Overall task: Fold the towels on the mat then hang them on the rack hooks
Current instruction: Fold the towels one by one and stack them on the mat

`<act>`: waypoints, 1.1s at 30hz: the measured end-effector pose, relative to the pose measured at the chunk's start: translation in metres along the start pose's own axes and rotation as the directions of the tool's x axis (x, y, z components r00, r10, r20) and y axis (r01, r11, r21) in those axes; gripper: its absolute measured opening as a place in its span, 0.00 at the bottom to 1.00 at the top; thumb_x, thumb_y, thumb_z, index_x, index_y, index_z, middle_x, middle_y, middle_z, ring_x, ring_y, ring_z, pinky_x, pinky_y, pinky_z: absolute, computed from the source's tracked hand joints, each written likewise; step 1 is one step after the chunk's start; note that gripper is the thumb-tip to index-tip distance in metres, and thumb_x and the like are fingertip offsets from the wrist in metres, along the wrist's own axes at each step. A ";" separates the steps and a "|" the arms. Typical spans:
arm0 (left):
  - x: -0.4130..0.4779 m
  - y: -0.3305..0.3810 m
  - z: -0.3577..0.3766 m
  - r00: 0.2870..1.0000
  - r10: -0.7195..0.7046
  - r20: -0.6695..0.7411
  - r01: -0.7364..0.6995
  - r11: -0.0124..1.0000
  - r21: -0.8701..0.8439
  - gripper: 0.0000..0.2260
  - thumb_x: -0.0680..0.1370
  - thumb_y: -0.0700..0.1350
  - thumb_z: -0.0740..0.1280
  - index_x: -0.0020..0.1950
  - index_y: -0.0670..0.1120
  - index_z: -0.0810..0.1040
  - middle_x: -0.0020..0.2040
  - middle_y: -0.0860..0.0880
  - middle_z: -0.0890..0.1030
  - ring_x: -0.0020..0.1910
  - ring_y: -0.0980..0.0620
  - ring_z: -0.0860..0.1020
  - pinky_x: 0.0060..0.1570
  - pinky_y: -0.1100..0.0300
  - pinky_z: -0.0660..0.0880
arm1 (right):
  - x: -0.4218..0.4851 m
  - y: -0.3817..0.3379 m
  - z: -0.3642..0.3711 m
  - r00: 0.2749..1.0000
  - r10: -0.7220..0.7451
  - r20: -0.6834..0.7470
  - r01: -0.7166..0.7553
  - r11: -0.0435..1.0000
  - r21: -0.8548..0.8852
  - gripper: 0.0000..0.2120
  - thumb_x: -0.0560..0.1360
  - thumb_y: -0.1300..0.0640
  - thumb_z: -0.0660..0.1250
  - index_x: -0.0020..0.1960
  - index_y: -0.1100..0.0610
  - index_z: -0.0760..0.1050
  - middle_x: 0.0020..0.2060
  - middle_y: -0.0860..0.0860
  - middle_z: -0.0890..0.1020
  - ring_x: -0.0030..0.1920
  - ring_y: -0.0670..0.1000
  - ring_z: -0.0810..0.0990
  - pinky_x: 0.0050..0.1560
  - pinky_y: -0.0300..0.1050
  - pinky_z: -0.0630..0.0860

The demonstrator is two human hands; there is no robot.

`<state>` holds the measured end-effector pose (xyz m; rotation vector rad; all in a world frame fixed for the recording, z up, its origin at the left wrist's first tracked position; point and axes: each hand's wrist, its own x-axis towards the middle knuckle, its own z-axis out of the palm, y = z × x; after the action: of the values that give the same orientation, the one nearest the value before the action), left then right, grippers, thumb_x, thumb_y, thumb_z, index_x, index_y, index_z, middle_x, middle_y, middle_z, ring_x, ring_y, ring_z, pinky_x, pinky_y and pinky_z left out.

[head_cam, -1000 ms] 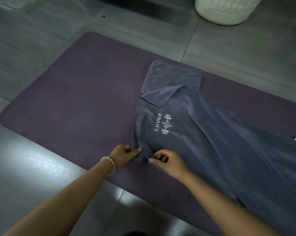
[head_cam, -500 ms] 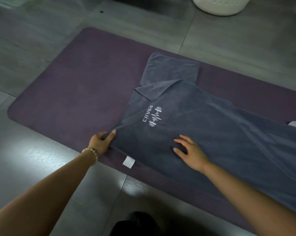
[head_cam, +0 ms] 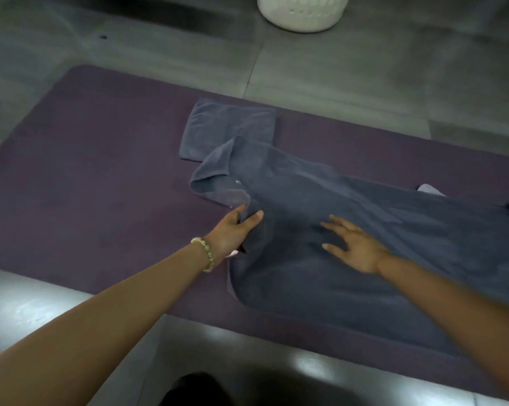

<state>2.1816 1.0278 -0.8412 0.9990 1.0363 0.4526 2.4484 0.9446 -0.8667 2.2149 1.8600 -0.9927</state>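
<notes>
A purple mat (head_cam: 101, 186) lies on a floor (head_cam: 364, 68) of large grey tiles with thin joints; the tiles are glossy and throw back pale patches of light near the camera. At the far edge of the view stands a white perforated laundry basket (head_cam: 303, 13), off the mat and well apart from the cloth.

The left half of the mat is bare, with open room from its rounded far-left corner down to the near edge. The right half is covered by a large grey-blue towel (head_cam: 364, 244), spread out and running off the right edge of the view; its near-left corner is rounded and lies just inside the mat's near edge. At its far-left end the cloth is turned over on itself in a loose fold. Just beyond that fold a smaller folded towel (head_cam: 230, 127) of the same colour lies flat, partly overlapped by the large one. A pale scrap (head_cam: 429, 189) shows at the large towel's far edge.

The left hand (head_cam: 232, 230), a bead bracelet (head_cam: 208, 254) on its wrist, pinches the left edge of the large towel between thumb and fingers. The right hand (head_cam: 353, 244) lies flat on the towel, fingers spread, holding nothing.

A tiny white mark shows by the fold; no writing can be read.
</notes>
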 end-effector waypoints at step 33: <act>0.044 -0.075 0.429 0.928 -0.306 0.213 0.239 0.927 0.288 0.11 0.81 0.49 0.60 0.56 0.42 0.71 0.50 0.45 0.78 0.40 0.54 0.78 0.31 0.61 0.79 | -0.235 0.332 0.072 0.499 0.779 -0.381 -0.175 0.520 0.836 0.29 0.71 0.54 0.73 0.69 0.57 0.67 0.70 0.54 0.64 0.70 0.55 0.66 0.71 0.49 0.64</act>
<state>2.5666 0.8214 -0.8646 1.0888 0.9979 -0.0462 2.7072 0.6258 -0.9120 3.8032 0.6091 -0.7874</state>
